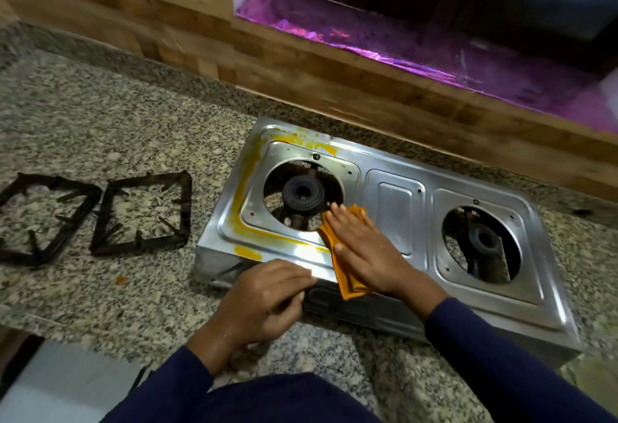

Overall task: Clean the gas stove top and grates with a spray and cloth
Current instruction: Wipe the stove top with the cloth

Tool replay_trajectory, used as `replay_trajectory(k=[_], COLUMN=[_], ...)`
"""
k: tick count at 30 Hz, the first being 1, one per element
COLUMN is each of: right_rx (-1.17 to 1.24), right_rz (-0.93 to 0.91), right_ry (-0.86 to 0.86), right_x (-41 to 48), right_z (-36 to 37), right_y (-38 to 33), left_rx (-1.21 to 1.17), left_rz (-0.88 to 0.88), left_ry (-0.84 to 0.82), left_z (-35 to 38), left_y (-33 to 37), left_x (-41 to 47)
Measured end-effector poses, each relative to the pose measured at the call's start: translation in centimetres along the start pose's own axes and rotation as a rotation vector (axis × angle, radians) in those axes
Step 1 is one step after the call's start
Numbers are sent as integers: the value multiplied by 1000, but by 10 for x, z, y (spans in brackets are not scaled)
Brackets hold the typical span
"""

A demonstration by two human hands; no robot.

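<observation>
A steel two-burner gas stove (pixel 394 202) sits on the granite counter with its grates off. Yellow-orange stains run along its left and back rim around the left burner (pixel 302 193). My right hand (pixel 363 245) lies flat on a folded orange cloth (pixel 347 280), pressing it on the stove top just right of the left burner. My left hand (pixel 267 299) grips the stove's front edge, fingers curled over it. Two black grates (pixel 46 218) (pixel 142 212) lie side by side on the counter to the left. No spray bottle is in view.
The speckled granite counter (pixel 133 128) stretches left and in front of the stove. A wood-patterned wall (pixel 301 64) runs behind, with a recessed ledge lined in purple foil (pixel 434 54) at the upper right. The right burner (pixel 483 242) sits open.
</observation>
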State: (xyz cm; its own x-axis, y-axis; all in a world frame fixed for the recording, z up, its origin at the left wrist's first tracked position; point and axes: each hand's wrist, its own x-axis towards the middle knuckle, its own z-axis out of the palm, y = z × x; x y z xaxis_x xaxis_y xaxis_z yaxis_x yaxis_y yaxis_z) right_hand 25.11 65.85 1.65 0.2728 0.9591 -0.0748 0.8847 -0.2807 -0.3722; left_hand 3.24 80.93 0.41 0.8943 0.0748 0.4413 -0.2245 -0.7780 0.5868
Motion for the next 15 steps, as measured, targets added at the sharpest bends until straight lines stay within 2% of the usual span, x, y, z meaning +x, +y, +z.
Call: replay_trajectory(k=[4, 7, 11, 15], right_rx=[-49, -63, -88, -73], right_rz=[-50, -76, -17, 232], right_ry=[-24, -38, 16, 157], right_x=[-7, 12, 57, 105], right_z=[10, 17, 37, 60], right_y=[-31, -52, -91, -141], left_rx=[197, 306, 213, -27], left_rz=[-207, -363, -423, -536], left_ry=[235, 294, 271, 385], left_z=[-41, -66, -78, -85], left_y=[-23, -41, -53, -56], left_x=[-34, -56, -64, -59])
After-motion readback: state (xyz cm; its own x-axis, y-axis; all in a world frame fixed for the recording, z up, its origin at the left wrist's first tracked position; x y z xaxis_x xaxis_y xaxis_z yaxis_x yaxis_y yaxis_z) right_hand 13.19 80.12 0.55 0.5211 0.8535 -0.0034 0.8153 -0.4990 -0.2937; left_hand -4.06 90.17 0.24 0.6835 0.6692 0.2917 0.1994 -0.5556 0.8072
